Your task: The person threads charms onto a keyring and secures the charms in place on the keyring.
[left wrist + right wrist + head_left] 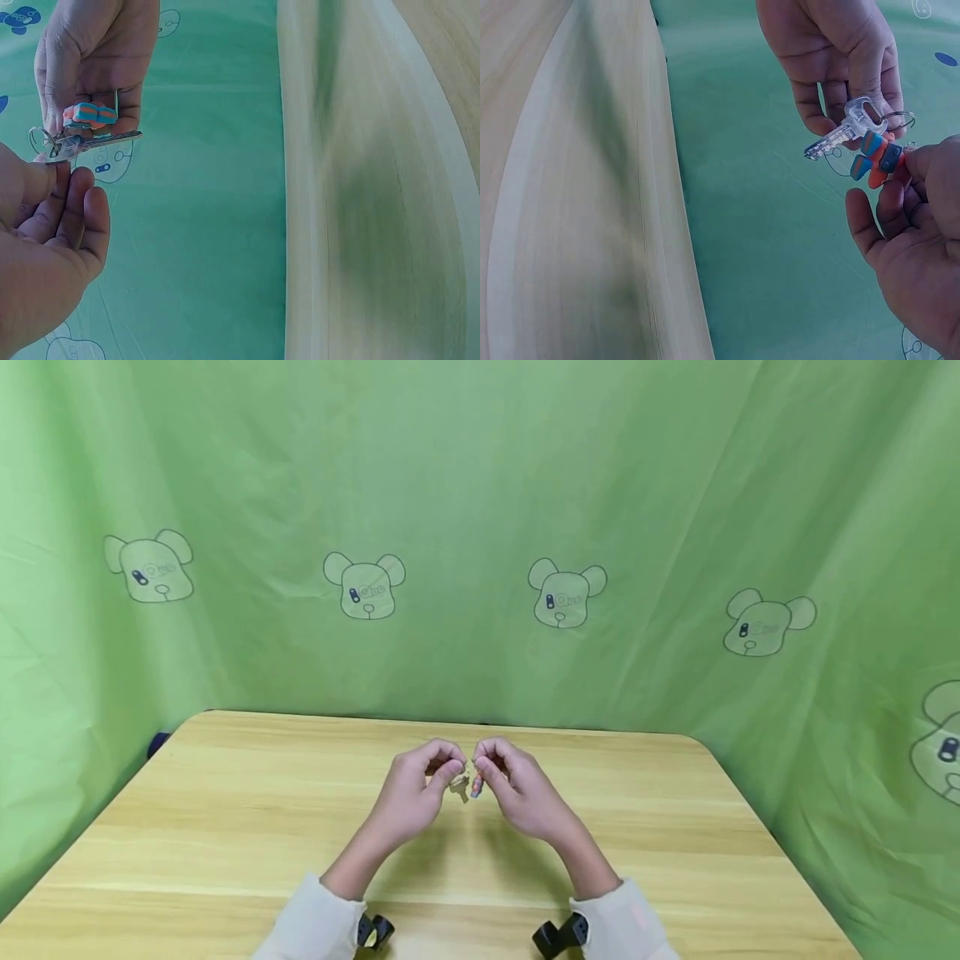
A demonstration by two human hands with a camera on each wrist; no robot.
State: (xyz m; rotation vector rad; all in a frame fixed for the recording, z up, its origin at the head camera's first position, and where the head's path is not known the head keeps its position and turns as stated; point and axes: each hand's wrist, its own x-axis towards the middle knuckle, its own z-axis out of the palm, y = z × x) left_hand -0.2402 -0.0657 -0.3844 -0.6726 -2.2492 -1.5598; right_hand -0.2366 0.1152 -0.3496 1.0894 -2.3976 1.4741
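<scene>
Both hands meet just above the table, fingertips close together. My left hand pinches a thin metal key ring between thumb and fingertips. From that ring hangs a silver key, its toothed blade pointing away from the fingers. My right hand pinches one end of a small orange and blue charm between thumb and forefinger; its other fingers curl loosely. In the right wrist view the charm overlaps the bow of the key. The fingertips partly hide the ring and the charm's end.
A light wood-grain table with rounded far corners spreads under the hands. Green curtain printed with bear heads hangs behind it and along both sides. Black wrist cameras sit at the pale sleeves.
</scene>
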